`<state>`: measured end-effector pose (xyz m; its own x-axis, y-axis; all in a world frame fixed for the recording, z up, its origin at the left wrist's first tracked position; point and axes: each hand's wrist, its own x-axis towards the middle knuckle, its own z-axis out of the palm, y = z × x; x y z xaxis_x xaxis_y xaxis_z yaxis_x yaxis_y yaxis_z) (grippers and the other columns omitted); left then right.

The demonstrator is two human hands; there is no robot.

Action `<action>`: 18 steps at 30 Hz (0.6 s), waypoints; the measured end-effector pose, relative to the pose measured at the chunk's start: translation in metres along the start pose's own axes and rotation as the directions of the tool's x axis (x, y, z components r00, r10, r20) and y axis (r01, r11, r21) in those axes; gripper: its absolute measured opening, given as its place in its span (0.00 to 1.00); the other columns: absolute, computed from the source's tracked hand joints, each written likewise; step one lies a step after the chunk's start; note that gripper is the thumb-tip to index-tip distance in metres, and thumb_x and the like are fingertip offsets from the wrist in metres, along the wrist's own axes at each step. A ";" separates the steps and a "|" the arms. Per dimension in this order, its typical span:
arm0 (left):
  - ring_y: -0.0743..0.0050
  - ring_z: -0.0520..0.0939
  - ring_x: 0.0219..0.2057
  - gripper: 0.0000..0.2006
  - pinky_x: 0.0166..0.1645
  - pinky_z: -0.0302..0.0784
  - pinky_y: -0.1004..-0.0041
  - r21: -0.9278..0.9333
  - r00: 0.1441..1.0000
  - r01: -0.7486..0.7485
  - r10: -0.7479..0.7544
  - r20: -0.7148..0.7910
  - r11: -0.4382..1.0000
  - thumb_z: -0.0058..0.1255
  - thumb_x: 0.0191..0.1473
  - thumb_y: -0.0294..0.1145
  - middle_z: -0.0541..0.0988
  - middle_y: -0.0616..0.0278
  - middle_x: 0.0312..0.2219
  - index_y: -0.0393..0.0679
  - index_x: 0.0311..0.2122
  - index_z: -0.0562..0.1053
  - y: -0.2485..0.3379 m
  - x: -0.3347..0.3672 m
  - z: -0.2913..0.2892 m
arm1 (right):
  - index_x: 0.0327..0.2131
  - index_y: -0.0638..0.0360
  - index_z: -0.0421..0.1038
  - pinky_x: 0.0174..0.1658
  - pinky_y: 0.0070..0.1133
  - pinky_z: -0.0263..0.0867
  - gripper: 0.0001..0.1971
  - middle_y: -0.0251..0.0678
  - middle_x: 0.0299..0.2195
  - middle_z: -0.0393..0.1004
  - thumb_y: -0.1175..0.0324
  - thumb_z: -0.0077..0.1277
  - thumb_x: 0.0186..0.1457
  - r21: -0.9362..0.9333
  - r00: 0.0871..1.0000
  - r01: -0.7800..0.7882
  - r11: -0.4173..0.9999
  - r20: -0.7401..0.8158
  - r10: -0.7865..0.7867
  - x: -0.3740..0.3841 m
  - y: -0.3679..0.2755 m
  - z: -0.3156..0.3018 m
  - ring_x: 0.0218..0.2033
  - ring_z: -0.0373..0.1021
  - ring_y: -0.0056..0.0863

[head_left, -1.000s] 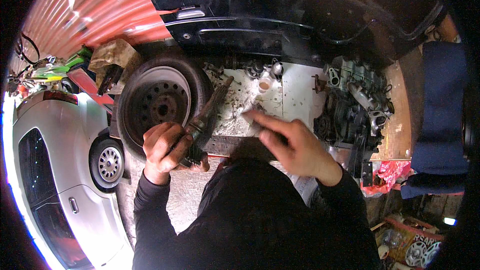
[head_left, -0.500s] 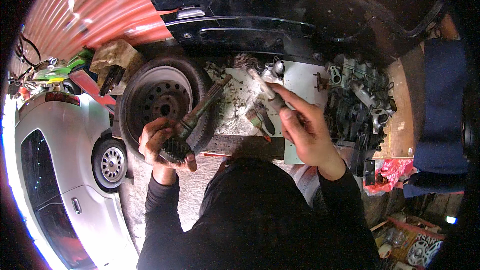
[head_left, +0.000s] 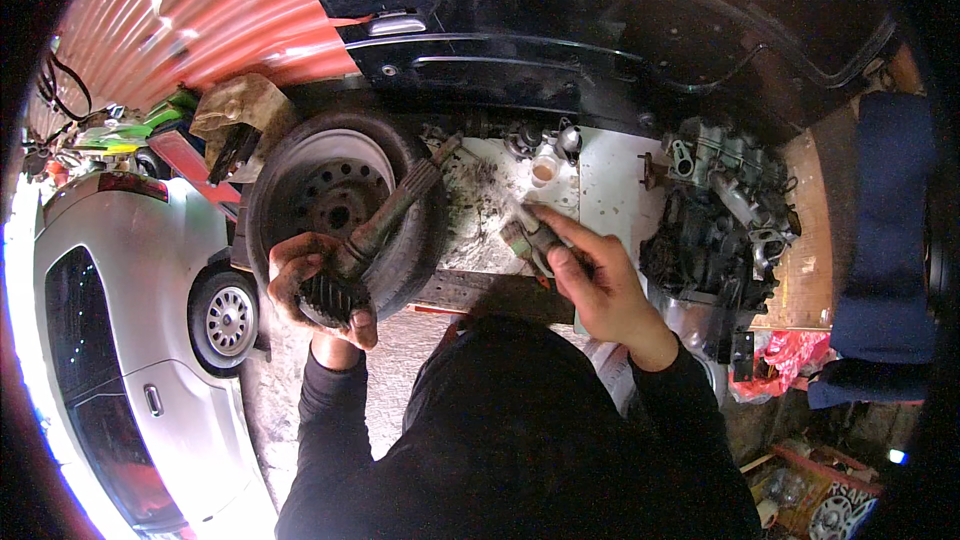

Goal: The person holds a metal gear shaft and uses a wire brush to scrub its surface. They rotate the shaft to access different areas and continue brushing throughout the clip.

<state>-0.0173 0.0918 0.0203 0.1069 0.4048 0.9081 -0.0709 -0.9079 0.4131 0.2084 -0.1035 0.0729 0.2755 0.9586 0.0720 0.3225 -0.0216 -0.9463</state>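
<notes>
My left hand point(head_left: 298, 285) is wrapped around the toothed end of a greasy pinion gear shaft point(head_left: 385, 220). Its splined end points up and away, across the tyre of a steel wheel point(head_left: 275, 195). To the right, my right hand point(head_left: 608, 292) grips the dark handle of a brush point(head_left: 538, 232), index finger stretched along it. The brush is apart from the shaft, and its far end is blurred. Just beyond and below it, a green-handled tool point(head_left: 516, 243) lies partly hidden on the dirty white tabletop point(head_left: 612, 170).
Small metal engine parts point(head_left: 545, 168) sit at the back of the table. An engine block point(head_left: 700, 230) stands at the right. A black car panel point(head_left: 480, 70) rises behind. At the left are a cardboard box point(head_left: 240, 115) and a white car point(head_left: 150, 310).
My right hand has drawn the brush nearer and lower, away from the metal parts at the back. The gear shaft is tilted slightly differently in my left hand. The whole view has shifted a little.
</notes>
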 end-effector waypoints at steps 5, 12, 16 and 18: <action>0.56 0.74 0.37 0.34 0.41 0.74 0.60 0.025 0.999 0.024 -0.023 -0.022 0.999 0.57 0.43 0.62 0.69 0.49 0.36 0.42 0.42 0.62 0.004 -0.003 0.002 | 0.58 0.61 0.65 0.55 0.26 0.64 0.21 0.54 0.50 0.74 0.67 0.44 0.63 -0.002 0.998 -0.042 0.999 0.053 0.042 0.015 -0.022 0.004 0.53 0.71 0.37; 0.59 0.74 0.32 0.31 0.33 0.72 0.68 -0.146 0.955 0.230 -0.253 -0.158 0.962 0.51 0.47 0.58 0.72 0.51 0.36 0.38 0.44 0.66 -0.004 -0.005 0.021 | 0.58 0.62 0.65 0.54 0.29 0.65 0.21 0.54 0.50 0.74 0.66 0.45 0.63 -0.005 0.997 -0.070 0.998 -0.037 0.070 0.005 0.030 0.013 0.51 0.73 0.39; 0.73 0.71 0.21 0.29 0.19 0.63 0.78 -0.843 0.460 0.531 -0.867 0.194 0.093 0.46 0.50 0.57 0.75 0.54 0.33 0.37 0.43 0.71 0.033 0.003 0.042 | 0.57 0.62 0.67 0.48 0.28 0.69 0.21 0.53 0.46 0.76 0.66 0.46 0.62 -0.043 0.937 0.314 0.949 -0.146 -0.316 0.015 0.027 0.015 0.45 0.77 0.41; 0.77 0.67 0.19 0.29 0.16 0.57 0.82 -0.793 0.235 0.391 -0.782 0.577 -0.467 0.47 0.50 0.56 0.76 0.54 0.32 0.37 0.43 0.73 0.031 -0.005 0.038 | 0.56 0.61 0.67 0.47 0.28 0.70 0.21 0.52 0.44 0.77 0.67 0.47 0.61 -0.121 0.923 0.347 0.930 -0.130 -0.362 0.015 0.031 0.009 0.43 0.77 0.43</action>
<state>0.0179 0.0570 0.0258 0.6527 0.7428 -0.1490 -0.7115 0.6685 0.2162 0.2147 -0.0869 0.0423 0.2550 0.8560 0.4497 0.5048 0.2788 -0.8170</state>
